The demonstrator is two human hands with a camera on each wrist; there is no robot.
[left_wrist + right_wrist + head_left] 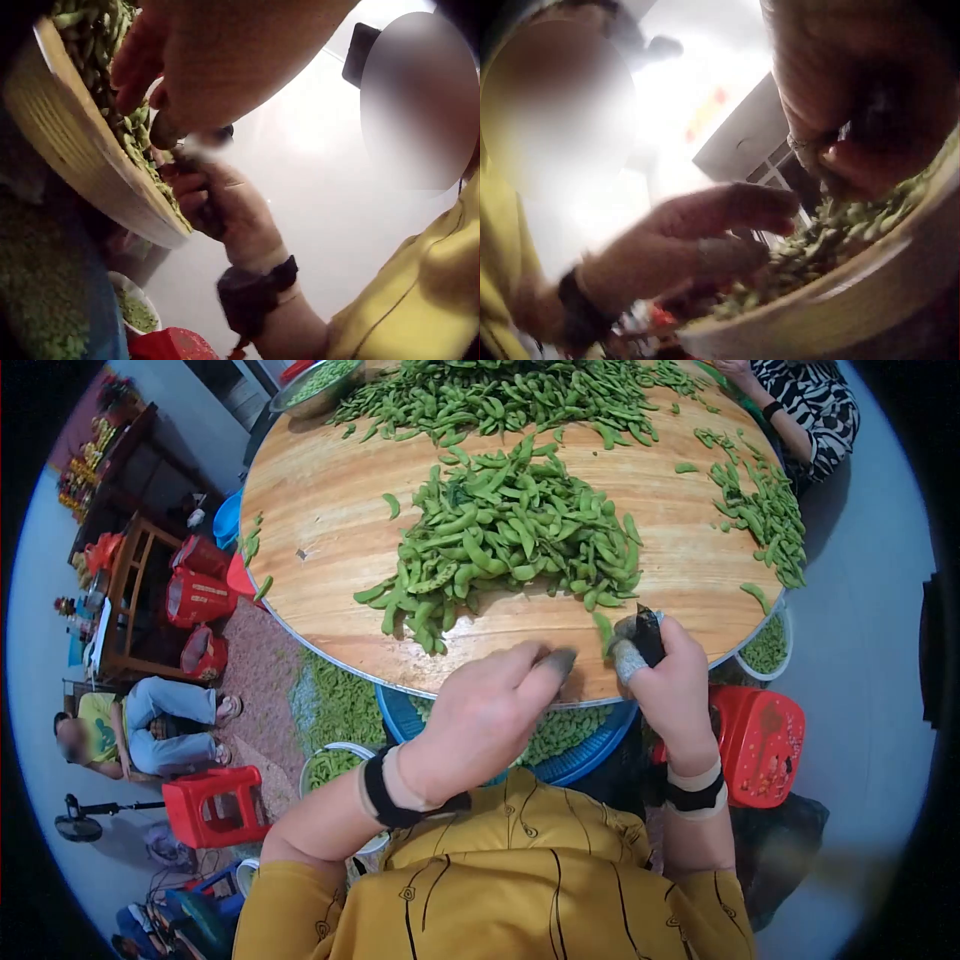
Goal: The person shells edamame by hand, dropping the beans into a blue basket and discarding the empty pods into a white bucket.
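Note:
Green soybean pods (510, 530) lie heaped on a round wooden table (330, 575), just beyond both hands. At the near edge, my right hand (675, 685) pinches a single soybean pod (603, 632) between thumb and fingers. Grey and black coverings wrap those fingertips. To its left is my left hand (480, 710), back upward, fingers loosely extended over the table edge and a dark grey cover on the thumb. The right wrist view shows the left hand (697, 244) with apparently nothing in its fingers. Under the edge, a blue basin (570, 760) contains shelled beans.
A larger pod pile (490, 395) covers the far side, beside a metal bowl (320, 385). More pods (765, 510) lie at right, near another person's arm (795, 435). Red stools (765, 745) (215, 805) and a white bucket (787, 645) stand around. Someone sits at left.

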